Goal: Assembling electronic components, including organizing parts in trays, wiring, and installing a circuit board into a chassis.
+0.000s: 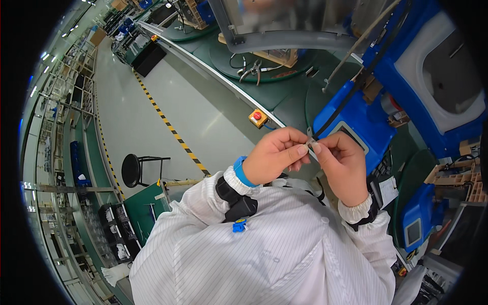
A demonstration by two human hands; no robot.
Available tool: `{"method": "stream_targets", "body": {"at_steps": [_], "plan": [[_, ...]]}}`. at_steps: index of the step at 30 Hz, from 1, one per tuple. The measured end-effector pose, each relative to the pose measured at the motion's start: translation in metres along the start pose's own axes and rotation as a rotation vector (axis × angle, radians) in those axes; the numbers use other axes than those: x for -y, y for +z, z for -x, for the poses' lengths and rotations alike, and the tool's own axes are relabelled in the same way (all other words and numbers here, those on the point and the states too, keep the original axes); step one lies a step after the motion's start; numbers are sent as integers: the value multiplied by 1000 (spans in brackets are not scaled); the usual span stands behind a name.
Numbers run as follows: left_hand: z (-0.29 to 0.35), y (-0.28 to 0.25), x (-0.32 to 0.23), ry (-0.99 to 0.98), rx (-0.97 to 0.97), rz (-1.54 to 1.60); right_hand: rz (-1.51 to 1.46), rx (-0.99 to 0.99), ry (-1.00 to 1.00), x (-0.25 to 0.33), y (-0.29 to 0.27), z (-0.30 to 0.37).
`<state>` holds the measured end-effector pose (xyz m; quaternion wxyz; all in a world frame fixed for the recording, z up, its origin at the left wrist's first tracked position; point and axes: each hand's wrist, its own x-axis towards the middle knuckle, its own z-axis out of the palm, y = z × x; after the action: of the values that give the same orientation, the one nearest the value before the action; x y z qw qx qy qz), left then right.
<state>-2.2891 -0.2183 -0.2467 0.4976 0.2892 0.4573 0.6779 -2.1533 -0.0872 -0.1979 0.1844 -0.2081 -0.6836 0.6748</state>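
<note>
My left hand [277, 155] and my right hand [343, 162] meet in front of my chest. Both pinch the end of a black cable [351, 94], where a small silvery connector [311, 140] sits between the fingertips. The cable runs up and to the right across a blue machine housing [363, 124]. I wear a white striped coat, a blue wristband on the left wrist and black straps on both forearms.
A green workbench [284, 94] runs behind the hands with a red push button in a yellow box [257, 117] at its edge. Pliers and wires [251, 71] lie further back. A black stool [133, 170] stands on the grey floor beside a yellow-black stripe. Wooden trays [457, 178] sit at right.
</note>
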Motion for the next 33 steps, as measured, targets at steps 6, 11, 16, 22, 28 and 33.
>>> {"method": "stream_targets", "body": {"at_steps": [6, 11, 16, 22, 28, 33], "plan": [[0, 7, -3, -37, -35, 40, 88, -20, -24, -4, -4, 1], [-2, 14, 0, 19, -3, 115, 28, 2, 5, -4, -6, 3], [-6, 13, 1, 8, 31, 175, 62, 45, 50, -9, -14, 7], [-4, 8, 4, -16, 88, 293, 210, 317, -233, 20, -25, -17], [-7, 12, 4, -55, 98, 310, 400, 410, -430, 17, -33, -26], [-9, 11, 8, -173, 80, 443, 279, 261, -113, -1, -35, -12]]}}
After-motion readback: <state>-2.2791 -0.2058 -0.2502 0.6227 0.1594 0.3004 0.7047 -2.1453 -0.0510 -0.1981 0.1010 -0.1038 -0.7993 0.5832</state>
